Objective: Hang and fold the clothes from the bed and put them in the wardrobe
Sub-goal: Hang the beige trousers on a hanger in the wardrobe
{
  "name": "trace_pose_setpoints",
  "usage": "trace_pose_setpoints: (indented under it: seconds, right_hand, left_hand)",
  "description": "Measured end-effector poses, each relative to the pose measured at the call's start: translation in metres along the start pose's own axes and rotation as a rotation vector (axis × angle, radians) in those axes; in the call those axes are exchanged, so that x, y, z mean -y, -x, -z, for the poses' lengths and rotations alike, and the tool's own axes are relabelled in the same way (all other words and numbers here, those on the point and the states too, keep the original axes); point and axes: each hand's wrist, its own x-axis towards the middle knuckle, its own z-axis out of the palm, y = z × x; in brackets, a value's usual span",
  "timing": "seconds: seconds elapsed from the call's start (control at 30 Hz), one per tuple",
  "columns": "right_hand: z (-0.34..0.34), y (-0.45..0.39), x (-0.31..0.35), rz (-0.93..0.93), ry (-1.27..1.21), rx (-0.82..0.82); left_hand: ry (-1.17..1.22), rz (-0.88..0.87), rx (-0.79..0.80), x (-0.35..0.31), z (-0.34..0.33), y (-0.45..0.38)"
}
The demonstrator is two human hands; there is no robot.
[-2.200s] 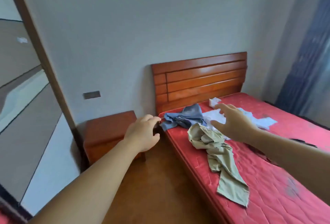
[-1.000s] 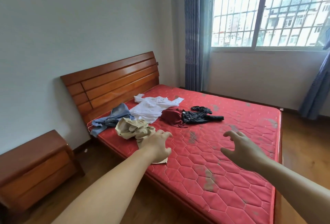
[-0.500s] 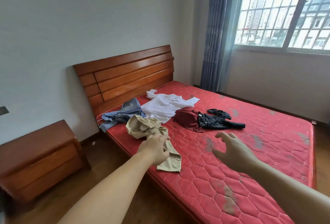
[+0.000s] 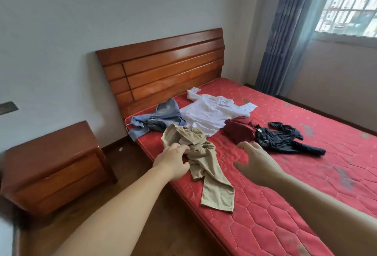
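Several clothes lie on the red mattress (image 4: 318,176). Crumpled khaki trousers (image 4: 212,176) hang toward the bed's near edge. My left hand (image 4: 173,161) has its fingers and thumb closed on the trousers' upper bunch. Behind them lie a blue denim garment (image 4: 159,119), a white shirt (image 4: 210,113), a maroon garment (image 4: 238,130) and a black garment (image 4: 283,140). My right hand (image 4: 257,160) hovers over bare mattress just right of the trousers, fingers spread and loosely bent, holding nothing. No wardrobe is in view.
A wooden headboard (image 4: 163,72) stands against the grey wall. A wooden nightstand (image 4: 51,170) sits left of the bed on the brown floor (image 4: 163,225). A blue curtain (image 4: 285,31) and a barred window (image 4: 350,0) are at the far right.
The view has swung from the wardrobe side to the bed and come closer. My left hand has reached forward and closed on the khaki trousers. My right hand has moved up beside them.
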Motion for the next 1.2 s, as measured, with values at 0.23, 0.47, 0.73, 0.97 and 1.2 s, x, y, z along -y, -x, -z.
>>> trace_pose_setpoints:
  seconds: [0.23, 0.47, 0.73, 0.97, 1.2]
  right_hand:
    - [-0.027, -0.164, 0.008, 0.047, -0.088, 0.045]
    - [-0.053, -0.301, 0.015, 0.025, -0.112, 0.172]
    - [-0.128, -0.420, 0.027, -0.114, -0.190, 0.278]
    - [-0.219, -0.514, 0.027, -0.221, -0.073, 0.429]
    - [-0.326, -0.583, 0.007, -0.410, -0.061, 0.526]
  left_hand:
    - [-0.026, 0.081, 0.000, 0.046, 0.014, -0.131]
    - [0.027, 0.144, 0.013, 0.085, 0.021, -0.244]
    - [0.127, 0.231, 0.100, 0.154, -0.017, -0.342]
    - [0.187, 0.309, 0.282, 0.233, -0.081, -0.445]
    - [0.279, 0.545, 0.425, 0.306, -0.170, -0.520]
